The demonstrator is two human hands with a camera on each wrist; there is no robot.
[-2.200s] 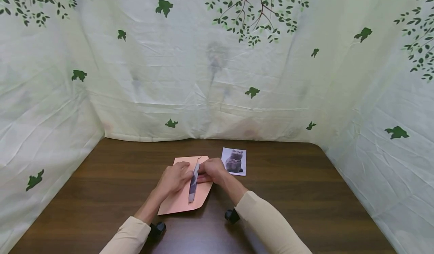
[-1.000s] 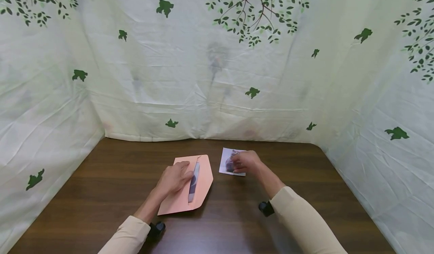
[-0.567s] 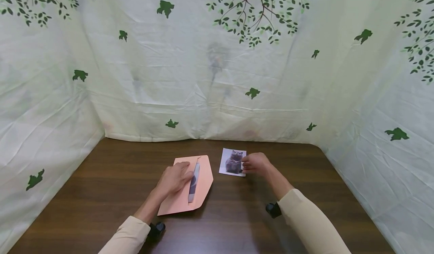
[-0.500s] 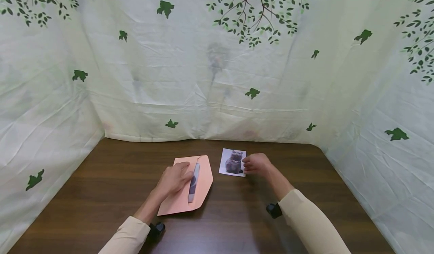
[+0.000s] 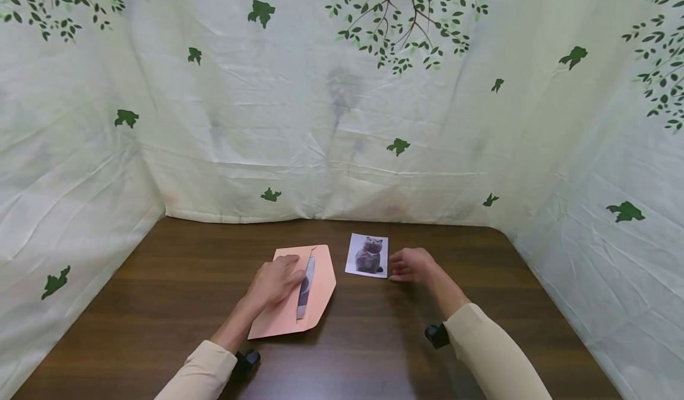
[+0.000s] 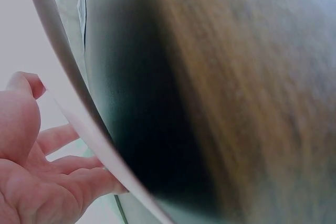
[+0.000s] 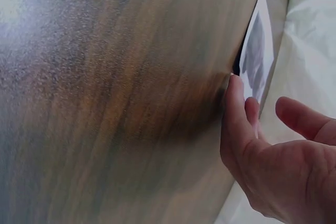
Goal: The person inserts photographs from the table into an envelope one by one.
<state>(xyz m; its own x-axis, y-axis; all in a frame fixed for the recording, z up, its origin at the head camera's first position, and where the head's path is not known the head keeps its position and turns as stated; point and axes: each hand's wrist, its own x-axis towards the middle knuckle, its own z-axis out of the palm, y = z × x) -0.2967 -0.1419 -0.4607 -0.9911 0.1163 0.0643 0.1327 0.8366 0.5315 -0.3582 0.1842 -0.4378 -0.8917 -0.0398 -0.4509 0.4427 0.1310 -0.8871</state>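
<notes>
My left hand (image 5: pixel 272 281) rests on a peach envelope (image 5: pixel 317 296), fingers extended across its front and thumb by the slit. Through that slit shows part of a grey-and-white printed card (image 5: pixel 304 299); the rest of it is hidden inside. The left wrist view has the same hand (image 6: pixel 52 177) with its fingertips against the envelope's pale edge (image 6: pixel 100 135). A cat photo (image 5: pixel 369 254) lies on the table right of the envelope. Just beyond its right edge is my right hand (image 5: pixel 414 265), its fingers loosely bent and holding nothing.
The brown wooden table (image 5: pixel 203 287) carries both paper things. A white curtain (image 5: pixel 299 121) printed with leaves encloses it at the back and sides. Black wrist devices sit under the left cuff (image 5: pixel 248 361) and the right cuff (image 5: pixel 438 336).
My right hand has left the envelope, gone over the cat photo, turned it slightly, and drawn off to its right. My left hand has stayed on the envelope.
</notes>
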